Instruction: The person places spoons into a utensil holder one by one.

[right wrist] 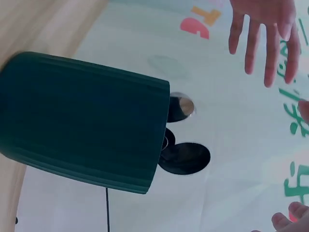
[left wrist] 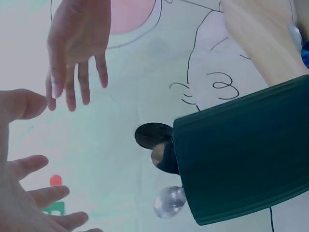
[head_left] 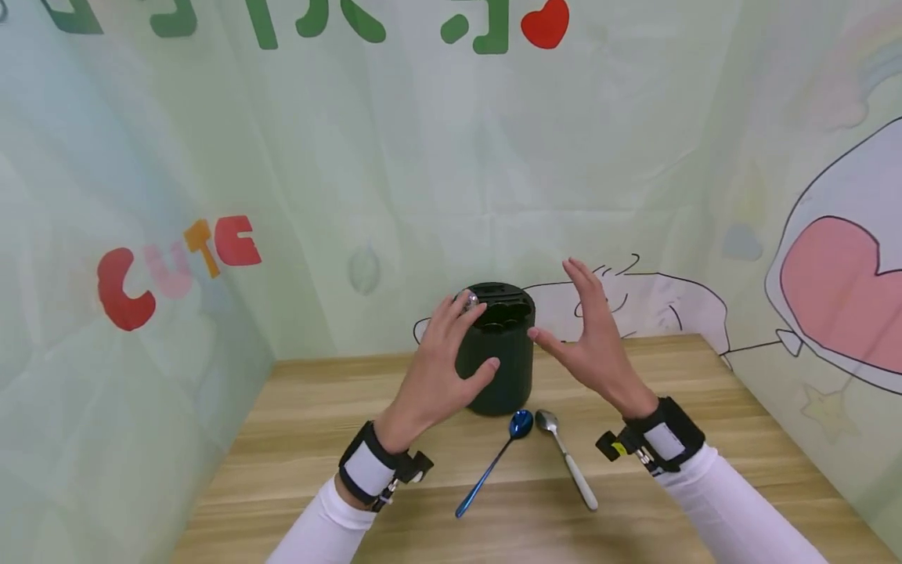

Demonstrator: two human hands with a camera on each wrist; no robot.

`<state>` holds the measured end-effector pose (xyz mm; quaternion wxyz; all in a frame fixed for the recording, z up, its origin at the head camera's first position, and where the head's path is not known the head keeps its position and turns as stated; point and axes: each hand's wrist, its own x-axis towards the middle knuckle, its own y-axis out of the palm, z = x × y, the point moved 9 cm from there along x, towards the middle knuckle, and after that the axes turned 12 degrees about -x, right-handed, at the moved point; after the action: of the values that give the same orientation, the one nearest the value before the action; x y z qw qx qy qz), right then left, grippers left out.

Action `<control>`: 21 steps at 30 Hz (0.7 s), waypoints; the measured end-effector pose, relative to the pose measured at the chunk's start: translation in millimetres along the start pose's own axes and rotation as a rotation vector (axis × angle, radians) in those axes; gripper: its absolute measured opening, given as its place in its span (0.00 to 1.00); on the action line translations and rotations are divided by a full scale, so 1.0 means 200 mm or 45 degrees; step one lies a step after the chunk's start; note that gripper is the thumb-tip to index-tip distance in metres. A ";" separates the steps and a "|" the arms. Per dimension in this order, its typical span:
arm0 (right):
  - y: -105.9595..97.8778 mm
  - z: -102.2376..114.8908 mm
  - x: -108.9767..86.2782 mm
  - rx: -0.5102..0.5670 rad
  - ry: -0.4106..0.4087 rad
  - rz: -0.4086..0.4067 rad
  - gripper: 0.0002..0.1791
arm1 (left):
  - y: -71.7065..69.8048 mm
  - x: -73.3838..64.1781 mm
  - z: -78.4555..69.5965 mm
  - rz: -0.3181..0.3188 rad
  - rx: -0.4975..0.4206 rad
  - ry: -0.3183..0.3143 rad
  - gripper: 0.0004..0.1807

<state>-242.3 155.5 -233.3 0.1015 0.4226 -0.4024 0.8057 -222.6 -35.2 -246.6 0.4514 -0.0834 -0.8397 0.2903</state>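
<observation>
A dark green ribbed holder (head_left: 497, 376) stands upright at the back of the wooden table. Spoon bowls stick out of its top: a black spoon (left wrist: 150, 136) and a silver spoon (left wrist: 170, 202) show in the left wrist view. My left hand (head_left: 440, 376) is raised at the holder's left, fingers spread, partly covering it in the head view. On the other side my right hand (head_left: 599, 352) is lifted with thumb and fingers apart. Both hands hold nothing. In front of the holder lie a blue spoon (head_left: 520, 424) and a silver spoon with a white handle (head_left: 579, 479).
A printed cloth backdrop (head_left: 366, 157) with lettering and cartoon drawings hangs behind the table and along both sides. The wooden tabletop (head_left: 303, 439) stretches to the left and right of the holder. Each wrist wears a black strap with a small camera.
</observation>
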 end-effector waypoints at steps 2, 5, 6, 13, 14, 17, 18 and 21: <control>0.00 0.03 -0.04 -0.020 -0.038 0.025 0.55 | 0.01 -0.04 -0.03 0.032 0.044 0.006 0.37; 0.01 0.08 -0.10 -0.070 -0.116 0.075 0.58 | 0.05 -0.11 -0.07 0.087 0.135 0.019 0.42; 0.02 0.10 -0.12 -0.091 -0.144 0.089 0.59 | 0.06 -0.13 -0.07 0.106 0.158 0.022 0.43; 0.11 0.12 -0.30 -0.209 -0.232 0.209 0.61 | 0.22 -0.30 -0.05 0.229 0.204 -0.038 0.46; 0.13 0.11 -0.33 -0.220 -0.229 0.236 0.62 | 0.24 -0.33 -0.04 0.248 0.199 -0.059 0.47; 0.19 0.09 -0.41 -0.248 -0.234 0.309 0.63 | 0.31 -0.41 -0.01 0.304 0.190 -0.114 0.47; 0.21 0.08 -0.43 -0.257 -0.240 0.328 0.63 | 0.33 -0.43 0.00 0.323 0.181 -0.136 0.47; 0.26 0.06 -0.49 -0.269 -0.253 0.380 0.63 | 0.38 -0.50 0.02 0.376 0.146 -0.199 0.47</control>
<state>-200.3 130.6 -333.7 -0.0155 0.4227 -0.5508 0.7195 -176.9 -14.7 -362.7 0.3411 -0.1571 -0.8330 0.4064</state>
